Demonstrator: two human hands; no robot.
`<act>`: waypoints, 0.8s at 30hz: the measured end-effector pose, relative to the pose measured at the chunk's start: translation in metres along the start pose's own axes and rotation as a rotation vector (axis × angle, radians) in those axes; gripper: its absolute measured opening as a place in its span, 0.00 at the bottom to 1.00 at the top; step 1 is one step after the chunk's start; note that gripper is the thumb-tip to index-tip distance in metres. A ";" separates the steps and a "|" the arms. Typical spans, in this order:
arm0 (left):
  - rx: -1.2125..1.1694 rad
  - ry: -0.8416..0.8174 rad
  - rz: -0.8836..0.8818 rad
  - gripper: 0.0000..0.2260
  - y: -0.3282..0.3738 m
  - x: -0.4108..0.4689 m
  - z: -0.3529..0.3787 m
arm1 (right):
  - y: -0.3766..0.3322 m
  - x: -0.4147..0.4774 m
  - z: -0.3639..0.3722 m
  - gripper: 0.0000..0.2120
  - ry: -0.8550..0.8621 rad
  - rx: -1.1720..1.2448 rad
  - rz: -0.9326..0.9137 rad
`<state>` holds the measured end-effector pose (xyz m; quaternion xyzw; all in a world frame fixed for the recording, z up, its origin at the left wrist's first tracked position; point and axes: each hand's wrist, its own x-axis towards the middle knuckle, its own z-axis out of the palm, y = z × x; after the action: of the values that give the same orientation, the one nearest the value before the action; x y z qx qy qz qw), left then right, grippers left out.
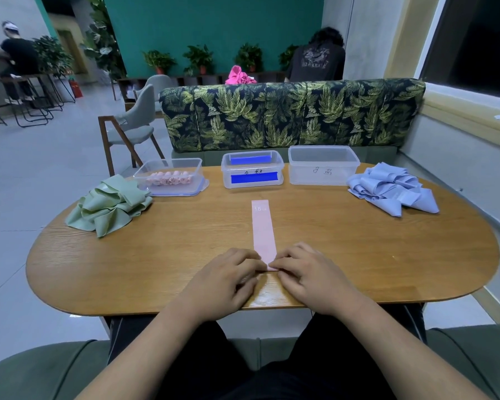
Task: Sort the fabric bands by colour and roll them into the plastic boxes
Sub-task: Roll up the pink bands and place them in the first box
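My left hand [228, 272] and right hand [306, 274] pinch near end of flat pink fabric band [262, 229], starting roll. Clear plastic box with pink rolls [168, 176] part-filled; crumpled green band pile [110, 204], light-blue band pile [393, 187] unrolled; 2 other boxes hold no rolls.

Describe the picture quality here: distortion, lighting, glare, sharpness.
Head view: wide-angle lens bows the table rim; soft, even light, faint shadows under the left hand and right hand pinching the pink band; pale sheen on the wood there; background slightly soft.

bare table [344, 249] mid-span; green pile [110, 206], three boxes [252, 171], blue pile [393, 189] line its far edge
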<state>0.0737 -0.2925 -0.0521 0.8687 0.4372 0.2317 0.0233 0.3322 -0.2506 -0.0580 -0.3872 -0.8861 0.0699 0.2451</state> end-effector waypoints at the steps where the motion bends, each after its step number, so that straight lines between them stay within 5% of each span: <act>1: -0.002 -0.002 -0.006 0.13 0.000 0.001 0.000 | 0.001 0.000 0.001 0.13 -0.002 -0.002 0.003; 13: 0.028 -0.019 -0.108 0.17 -0.005 0.005 0.003 | 0.004 -0.001 0.000 0.14 0.027 0.005 -0.049; 24: 0.049 -0.053 -0.135 0.27 -0.011 0.006 0.005 | 0.005 0.006 0.001 0.19 -0.061 -0.024 0.100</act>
<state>0.0708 -0.2802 -0.0571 0.8435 0.4993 0.1957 0.0292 0.3315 -0.2424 -0.0578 -0.4315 -0.8735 0.0831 0.2094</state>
